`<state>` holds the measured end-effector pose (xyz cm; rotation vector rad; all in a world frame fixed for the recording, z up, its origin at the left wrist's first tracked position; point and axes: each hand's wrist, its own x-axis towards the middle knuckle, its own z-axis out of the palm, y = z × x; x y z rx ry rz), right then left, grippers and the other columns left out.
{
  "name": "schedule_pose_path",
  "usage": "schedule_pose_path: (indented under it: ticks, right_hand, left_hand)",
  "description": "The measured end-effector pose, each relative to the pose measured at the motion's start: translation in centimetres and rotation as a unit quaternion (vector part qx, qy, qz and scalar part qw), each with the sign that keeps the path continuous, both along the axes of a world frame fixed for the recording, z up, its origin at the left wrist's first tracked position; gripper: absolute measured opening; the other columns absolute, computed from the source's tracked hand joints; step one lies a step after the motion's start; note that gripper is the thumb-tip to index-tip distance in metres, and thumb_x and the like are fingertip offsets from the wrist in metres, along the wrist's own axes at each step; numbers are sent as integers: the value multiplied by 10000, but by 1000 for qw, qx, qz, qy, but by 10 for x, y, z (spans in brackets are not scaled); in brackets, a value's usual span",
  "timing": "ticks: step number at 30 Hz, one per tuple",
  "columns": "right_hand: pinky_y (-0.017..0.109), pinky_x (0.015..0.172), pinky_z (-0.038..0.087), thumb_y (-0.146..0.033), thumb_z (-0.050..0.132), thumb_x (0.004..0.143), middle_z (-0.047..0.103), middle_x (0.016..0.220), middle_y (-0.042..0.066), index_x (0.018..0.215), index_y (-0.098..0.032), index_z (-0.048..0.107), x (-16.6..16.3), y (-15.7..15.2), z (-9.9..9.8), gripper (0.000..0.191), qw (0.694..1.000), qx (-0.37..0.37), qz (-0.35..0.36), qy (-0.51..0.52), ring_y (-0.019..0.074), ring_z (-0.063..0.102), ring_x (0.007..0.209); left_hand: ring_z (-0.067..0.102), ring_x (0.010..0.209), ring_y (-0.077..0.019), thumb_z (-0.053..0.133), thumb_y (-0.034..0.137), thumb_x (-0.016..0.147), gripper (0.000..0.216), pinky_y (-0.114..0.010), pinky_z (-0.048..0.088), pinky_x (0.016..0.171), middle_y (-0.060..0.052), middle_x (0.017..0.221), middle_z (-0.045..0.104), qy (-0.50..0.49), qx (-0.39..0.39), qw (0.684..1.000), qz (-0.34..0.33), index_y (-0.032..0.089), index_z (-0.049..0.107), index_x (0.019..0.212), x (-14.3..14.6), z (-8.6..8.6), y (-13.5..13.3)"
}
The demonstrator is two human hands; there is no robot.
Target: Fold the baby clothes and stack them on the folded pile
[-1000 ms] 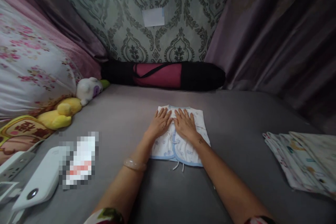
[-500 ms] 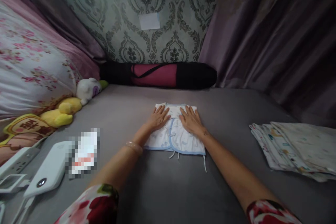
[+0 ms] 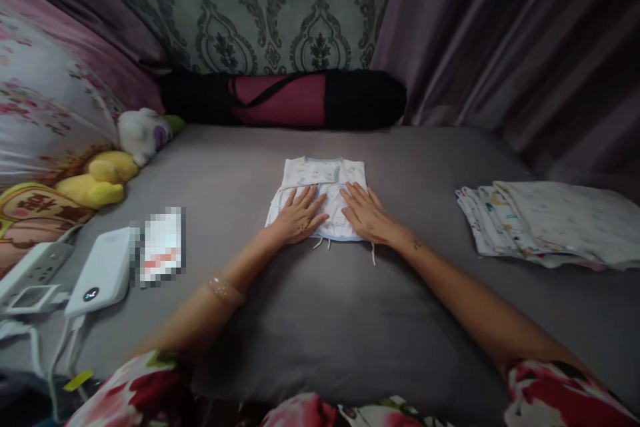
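Note:
A small white baby shirt with blue trim lies on the grey sheet in the middle of the head view. Its sleeves are folded in across the upper part, and thin white ties hang past the bottom hem. My left hand rests flat on the lower left of the shirt, fingers spread. Opposite it, my right hand presses flat on the lower right, fingers also apart. Both palms cover part of the fabric beneath them.
Folded printed cloths are stacked at right. On the left are a white power bank, a power strip, cables and a blurred packet. Plush toys line the left side; a black and maroon long bag lies by the wall.
Both hands have slid down the shirt from its top toward the bottom hem, uncovering the folded upper part. The view has tilted downward.

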<state>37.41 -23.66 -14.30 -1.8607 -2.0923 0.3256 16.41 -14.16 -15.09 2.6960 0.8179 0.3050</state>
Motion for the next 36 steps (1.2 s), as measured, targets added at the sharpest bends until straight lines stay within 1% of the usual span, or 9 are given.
schedule_pose_path:
  ticks: [4,8,12,15,19,22,25,29,36]
  right_hand:
    - [458,1159,32,-390,328,950,220,1551,74,1456,-189,340,-9,-9,-11,544,1000,-12,-1,-22,227,133,1435]
    - [473,1157,54,-399,310,957,205,1553,79,1463,-193,325,-8,-15,-5,546,1000,-8,9,-25,227,118,1437]
    - [469,1162,50,-421,303,958,196,1557,62,1469,-213,313,-7,-40,0,551,999,-8,44,-3,219,100,1440]
    - [453,1163,118,-423,269,965,223,1552,66,1469,-204,311,-2,-55,0,551,997,-31,46,54,211,149,1433]
    - [426,1112,280,-382,335,943,423,1445,99,1393,-210,427,12,-67,2,491,995,35,-21,95,225,364,1339]
    - [406,978,418,-323,396,917,612,1157,114,1249,-206,551,19,-79,5,384,994,52,-50,83,239,550,1094]
    - [361,877,457,-280,417,918,623,1006,90,1155,-228,599,21,-93,11,304,997,13,19,75,220,571,957]
    - [308,822,451,-263,398,948,597,996,75,1075,-248,622,16,-102,23,258,992,-26,114,51,194,558,922]
    - [280,706,407,-252,423,957,603,891,64,882,-193,601,4,-96,24,202,994,-14,103,-36,175,551,789]
  left_hand:
    - [134,1440,-264,349,474,941,565,-485,38,1154,-87,1549,232,42,-25,999,4,220,330,1445,-1,-4,-4]
    - [115,1443,-258,337,493,938,592,-476,37,1155,-106,1551,216,23,-13,1000,9,205,306,1454,-6,5,-11]
    - [144,1440,-255,355,508,929,609,-458,57,1160,-111,1542,248,-7,1,1000,24,200,307,1453,-27,10,-26]
    - [294,1388,-254,362,461,929,572,-424,198,1136,-140,1490,354,-52,11,995,84,165,361,1418,-54,11,-27]
    - [616,976,-226,382,402,901,411,-340,452,883,-132,1046,671,-105,5,966,236,160,600,1151,-93,11,-15]
    - [628,769,-211,466,395,837,319,-316,467,745,-73,788,684,-86,-52,947,306,182,662,970,-108,13,-11]
    - [629,731,-210,542,411,772,356,-306,461,702,-59,779,691,-90,-118,934,324,167,653,1007,-107,15,-14]
    - [632,744,-208,578,389,729,382,-283,447,663,-74,826,700,-70,-171,927,326,140,650,1010,-96,20,-16]
    - [615,755,-191,535,309,732,205,-256,412,643,-54,787,682,-27,-145,937,317,165,661,805,-89,28,-19]
